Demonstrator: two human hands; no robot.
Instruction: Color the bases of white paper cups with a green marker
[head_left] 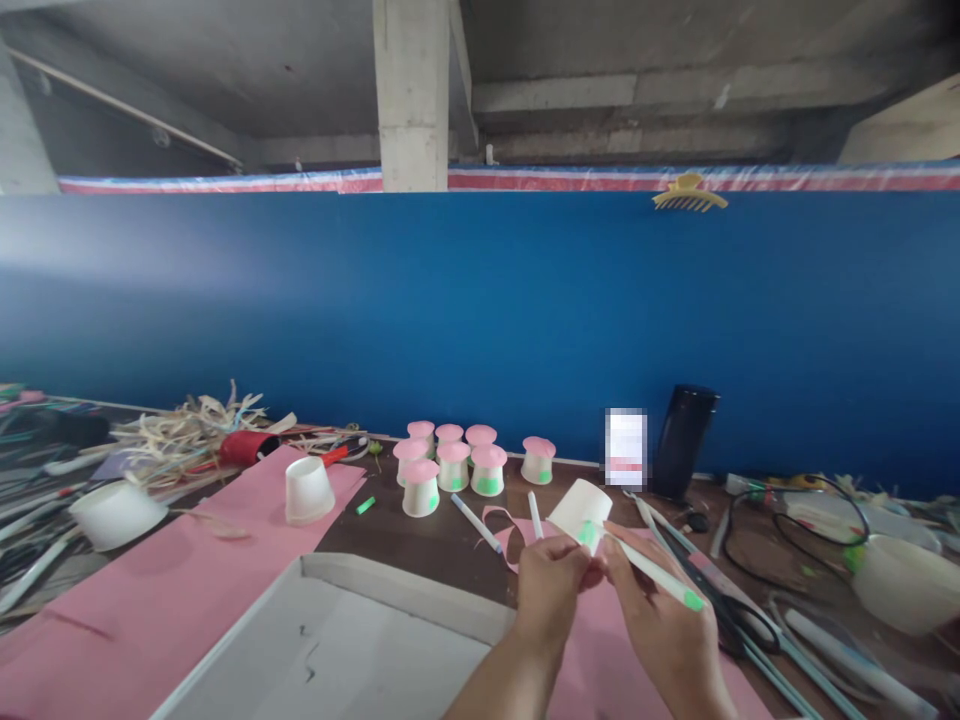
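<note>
My left hand (551, 580) is closed on a white paper cup (577, 508), tilted, with a green patch on its side. In my right hand (667, 630) is a white marker pen (649, 568) with a green rear end; its tip is close to the green patch, and I cannot tell whether it touches. A small green cap (365, 506) lies on the table to the left. Several upside-down cups with pink paper discs on top and green patches stand behind, among them a front one (421, 490) and one set apart (538, 462).
Pink paper (247, 530) with an upside-down plain cup (308, 490) lies left of a shallow white box (360, 630). Black scissors (731, 610) and sticks lie right of my hands. A dark cylinder (684, 440) stands by the blue partition (480, 310); paper strips (202, 435) heap up left.
</note>
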